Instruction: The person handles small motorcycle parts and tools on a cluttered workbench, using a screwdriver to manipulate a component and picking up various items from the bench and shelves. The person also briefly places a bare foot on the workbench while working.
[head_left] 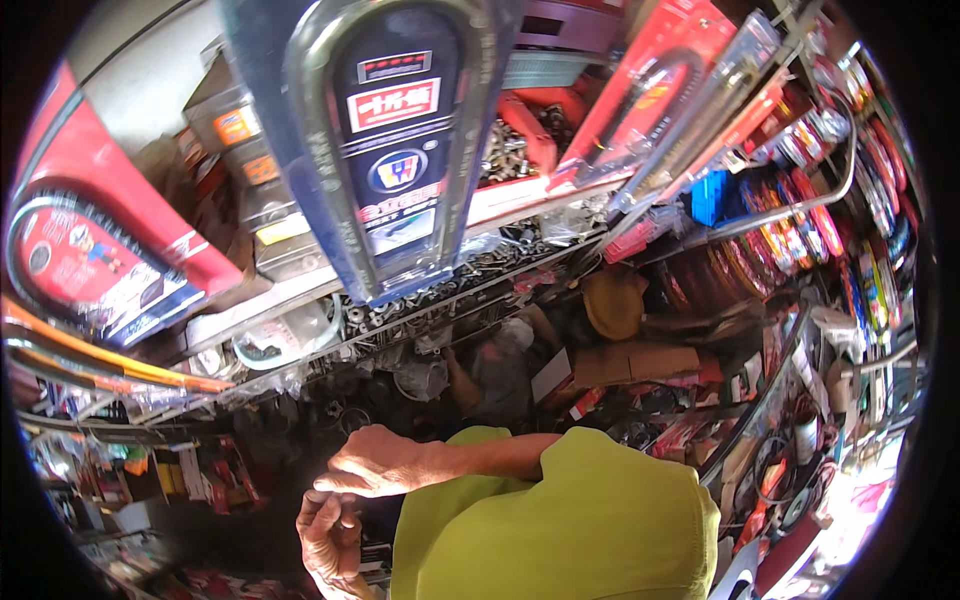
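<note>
Cramped hardware stall; metal shelves (300, 290) loaded with trays of nuts and bolts (505, 150); packaged belts (395, 130) hanging overhead; cardboard boxes (630, 362) below; daylight at lower right.

I see a long shelf (300, 290) running from the near left up toward the far right. Loose nuts and bolts (440, 295) lie heaped along its front edge, with clear plastic bags (285, 335) resting on it toward the left. Above it, a second shelf (520, 200) carries a red tray (530, 135) filled with metal hardware, and stacked small boxes (250, 165) sit at its left end.
</note>
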A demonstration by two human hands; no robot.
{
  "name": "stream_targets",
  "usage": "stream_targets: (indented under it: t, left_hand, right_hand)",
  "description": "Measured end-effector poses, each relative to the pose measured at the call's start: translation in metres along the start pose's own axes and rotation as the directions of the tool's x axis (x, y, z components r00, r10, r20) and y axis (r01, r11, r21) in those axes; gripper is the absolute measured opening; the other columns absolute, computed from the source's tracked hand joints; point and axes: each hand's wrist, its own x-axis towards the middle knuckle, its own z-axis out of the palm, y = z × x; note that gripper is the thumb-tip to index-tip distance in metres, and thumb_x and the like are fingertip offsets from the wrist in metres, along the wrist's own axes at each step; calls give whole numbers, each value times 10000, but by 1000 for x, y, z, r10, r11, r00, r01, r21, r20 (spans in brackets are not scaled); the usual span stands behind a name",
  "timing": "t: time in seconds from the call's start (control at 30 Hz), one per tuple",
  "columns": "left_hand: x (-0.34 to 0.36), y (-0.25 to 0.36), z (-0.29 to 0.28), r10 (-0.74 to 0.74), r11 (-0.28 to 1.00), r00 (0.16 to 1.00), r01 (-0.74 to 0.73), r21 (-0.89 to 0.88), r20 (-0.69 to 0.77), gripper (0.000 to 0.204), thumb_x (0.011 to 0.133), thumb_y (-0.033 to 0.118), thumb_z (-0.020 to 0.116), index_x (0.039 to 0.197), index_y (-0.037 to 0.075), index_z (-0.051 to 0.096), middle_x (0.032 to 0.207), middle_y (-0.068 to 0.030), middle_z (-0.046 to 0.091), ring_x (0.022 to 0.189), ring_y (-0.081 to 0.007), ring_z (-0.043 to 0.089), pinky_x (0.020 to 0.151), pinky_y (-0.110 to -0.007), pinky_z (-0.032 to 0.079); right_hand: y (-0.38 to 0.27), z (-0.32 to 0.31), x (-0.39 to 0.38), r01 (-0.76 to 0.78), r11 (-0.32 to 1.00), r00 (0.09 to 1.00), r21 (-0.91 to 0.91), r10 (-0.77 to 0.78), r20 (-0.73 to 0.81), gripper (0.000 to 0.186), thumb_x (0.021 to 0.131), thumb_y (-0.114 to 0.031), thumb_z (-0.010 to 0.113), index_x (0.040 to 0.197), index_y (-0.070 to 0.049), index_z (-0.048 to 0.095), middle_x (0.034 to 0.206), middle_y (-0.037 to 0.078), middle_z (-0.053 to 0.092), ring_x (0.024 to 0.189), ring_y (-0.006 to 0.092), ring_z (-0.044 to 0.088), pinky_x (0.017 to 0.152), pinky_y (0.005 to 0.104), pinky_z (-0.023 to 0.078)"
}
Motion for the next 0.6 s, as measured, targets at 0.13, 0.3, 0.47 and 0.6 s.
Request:
stream_targets:
  t: [0.13, 0.3, 0.47, 0.6]
  left_hand:
    - [2, -1, -1, -23, 1000, 1000, 23, 7, 7, 216, 872, 76, 736, 1060, 44, 633, 867, -61, 655, 616, -81, 558, 400, -176, 353]
    - [-6, 3, 12, -27, 999, 999, 26, 46, 32, 208, 899, 59, 658, 1102, 69, 614, 927, -42, 631, 626, -81, 524, 475, -196, 364]
    - [-1, 4, 5, -69, 997, 993, 72, -28, 97, 108, 918, 97, 684, 1002, 107, 617, 930, -74, 677, 630, -87, 551, 479, -196, 365]
    - [-5, 10, 1, 0, 999, 999, -2, 35, 48, 193, 930, 170, 707, 1083, 95, 618, 980, -68, 688, 660, -96, 579, 506, -216, 411]
  right_hand:
    - [-2, 0, -6, -34, 998, 999, 55, 36, -36, 242, 939, -326, 605, 924, -85, 621, 714, 138, 656, 634, 376, 647, 550, 472, 494]
    - [4, -3, -9, 41, 908, 995, 416, 3, -104, 308, 918, -303, 621, 854, -2, 606, 730, 192, 651, 696, 408, 649, 614, 480, 495]
    - [6, 3, 5, -44, 989, 998, 141, 48, -27, 460, 958, -366, 570, 680, -1, 593, 616, 208, 586, 599, 435, 605, 535, 502, 467]
    - [-2, 8, 20, -21, 984, 999, 177, 26, -26, 484, 965, -393, 560, 682, -3, 605, 642, 220, 607, 641, 446, 624, 569, 514, 489]
